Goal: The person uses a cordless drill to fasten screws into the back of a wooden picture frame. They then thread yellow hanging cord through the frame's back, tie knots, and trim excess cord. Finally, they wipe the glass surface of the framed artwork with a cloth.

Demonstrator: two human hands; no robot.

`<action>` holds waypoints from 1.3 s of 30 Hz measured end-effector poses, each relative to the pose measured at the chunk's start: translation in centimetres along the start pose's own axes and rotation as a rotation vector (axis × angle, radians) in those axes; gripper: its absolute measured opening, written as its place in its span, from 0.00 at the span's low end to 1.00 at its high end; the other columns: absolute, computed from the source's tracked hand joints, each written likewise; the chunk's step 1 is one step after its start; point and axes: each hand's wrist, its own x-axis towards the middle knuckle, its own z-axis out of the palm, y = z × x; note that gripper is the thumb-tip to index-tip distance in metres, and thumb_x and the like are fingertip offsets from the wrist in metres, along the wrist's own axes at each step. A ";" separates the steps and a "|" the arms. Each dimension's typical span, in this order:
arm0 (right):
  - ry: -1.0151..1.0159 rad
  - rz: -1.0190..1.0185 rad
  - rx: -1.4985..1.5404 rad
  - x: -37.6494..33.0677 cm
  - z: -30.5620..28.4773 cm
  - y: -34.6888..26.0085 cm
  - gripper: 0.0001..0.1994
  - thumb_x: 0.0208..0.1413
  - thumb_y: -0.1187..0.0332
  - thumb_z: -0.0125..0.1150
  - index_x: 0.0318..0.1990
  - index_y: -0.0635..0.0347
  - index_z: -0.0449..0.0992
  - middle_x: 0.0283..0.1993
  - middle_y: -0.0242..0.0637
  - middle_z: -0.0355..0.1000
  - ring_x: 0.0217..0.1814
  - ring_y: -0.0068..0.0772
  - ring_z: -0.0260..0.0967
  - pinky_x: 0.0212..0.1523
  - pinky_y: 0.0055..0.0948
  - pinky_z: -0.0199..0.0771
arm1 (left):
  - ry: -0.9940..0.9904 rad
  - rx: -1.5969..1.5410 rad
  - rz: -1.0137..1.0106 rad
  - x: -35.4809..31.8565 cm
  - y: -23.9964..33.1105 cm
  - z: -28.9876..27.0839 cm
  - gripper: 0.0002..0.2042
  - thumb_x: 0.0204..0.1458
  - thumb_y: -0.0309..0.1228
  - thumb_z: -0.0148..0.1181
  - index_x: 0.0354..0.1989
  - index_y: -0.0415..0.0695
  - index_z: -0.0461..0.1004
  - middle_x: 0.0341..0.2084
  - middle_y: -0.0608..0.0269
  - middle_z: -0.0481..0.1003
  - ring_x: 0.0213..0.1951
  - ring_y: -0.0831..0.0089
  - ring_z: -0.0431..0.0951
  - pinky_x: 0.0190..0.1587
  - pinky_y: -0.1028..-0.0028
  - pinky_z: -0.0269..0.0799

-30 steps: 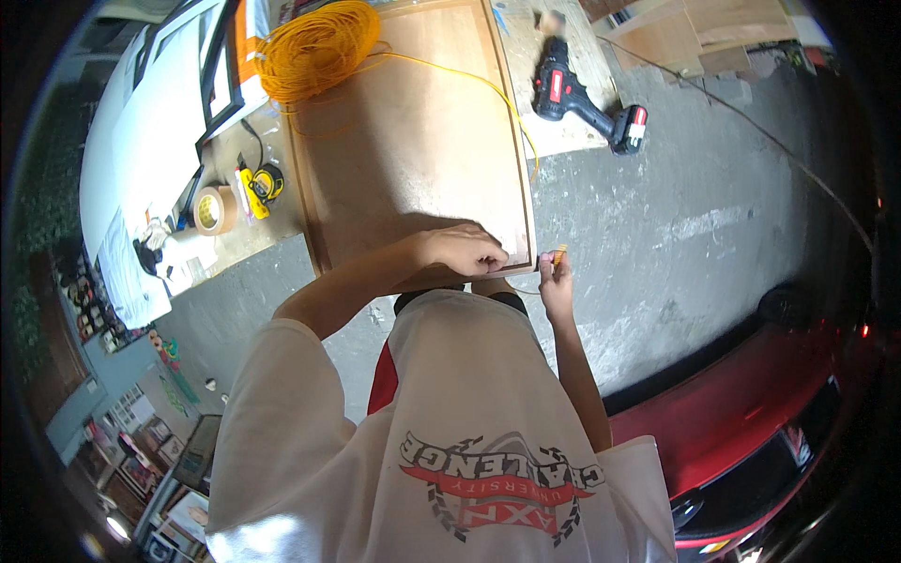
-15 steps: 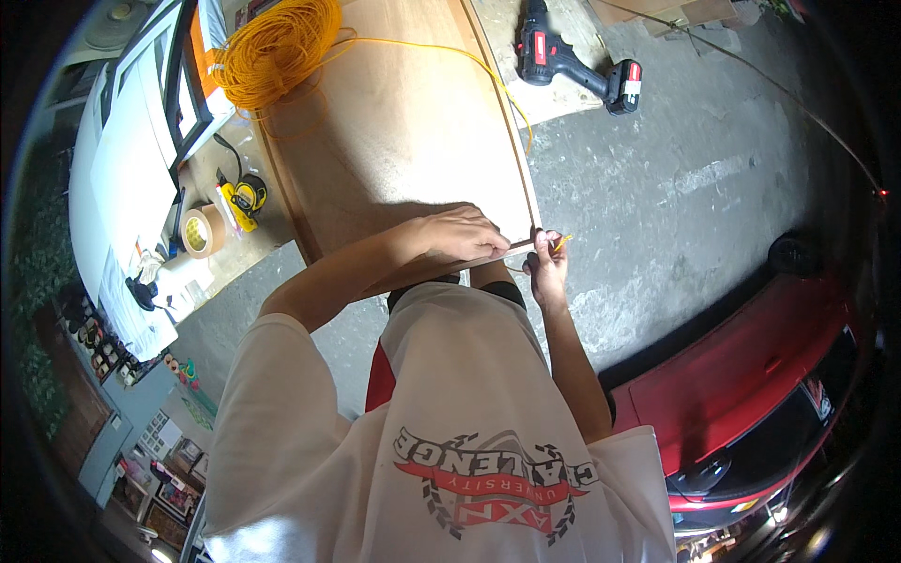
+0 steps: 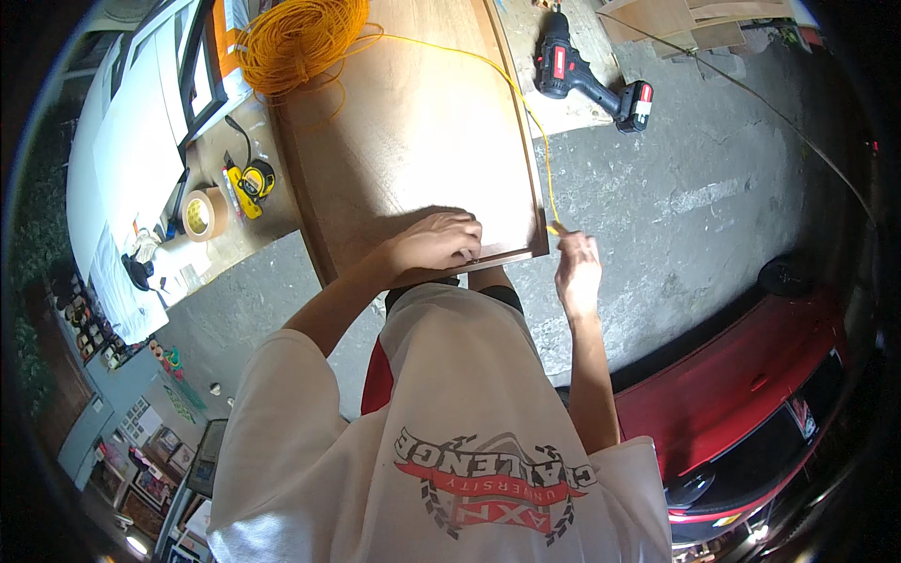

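Three bits of kit sat well out to the left of the left hand [image 3: 434, 242]: a tape roll [image 3: 217, 212], a knife [image 3: 242, 195] and a tape measure [image 3: 258, 177], probably parked there to keep the panel [image 3: 413, 122] clear. Next over, the coil [image 3: 300, 52] lay on the panel's far left, ahead of that hand, I'd guess so the cord [image 3: 551, 178] could pay out freely. The left hand was curled at the panel's near edge, seemingly steadying it; couldn't tell if it was pinching something small. From the coil the cord crossed the panel and its right rim, then came down to the right hand [image 3: 579, 270], which was just off the near right corner, fingers closed on it, likely to stop it slipping. Ahead of that hand lay the drill [image 3: 561, 75], maybe left there for easy reach.
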 end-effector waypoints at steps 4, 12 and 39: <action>-0.253 -0.244 0.009 1.4 0.5 -2.2 0.13 0.50 0.82 0.56 0.42 0.58 0.79 0.38 0.38 0.78 0.42 0.43 0.74 0.47 0.41 0.73 | 0.133 0.052 0.030 -1.4 0.3 1.6 0.06 0.50 0.33 0.63 0.27 0.45 0.78 0.33 0.64 0.74 0.42 0.65 0.75 0.50 0.65 0.73; -0.420 -0.231 0.053 1.8 4.2 -3.7 0.05 0.52 0.78 0.56 0.34 0.61 0.78 0.45 0.43 0.73 0.52 0.48 0.74 0.53 0.44 0.75 | 0.262 0.140 0.019 -2.1 -0.5 3.9 0.04 0.47 0.31 0.64 0.28 0.46 0.79 0.32 0.65 0.75 0.39 0.65 0.76 0.46 0.67 0.74; -0.512 -0.005 0.448 2.1 7.2 -2.8 0.07 0.49 0.83 0.65 0.35 0.62 0.82 0.36 0.41 0.79 0.40 0.40 0.78 0.45 0.34 0.78 | 0.358 -0.190 -0.672 -1.9 3.9 6.2 0.05 0.52 0.29 0.65 0.36 0.44 0.80 0.33 0.57 0.76 0.42 0.56 0.79 0.42 0.60 0.75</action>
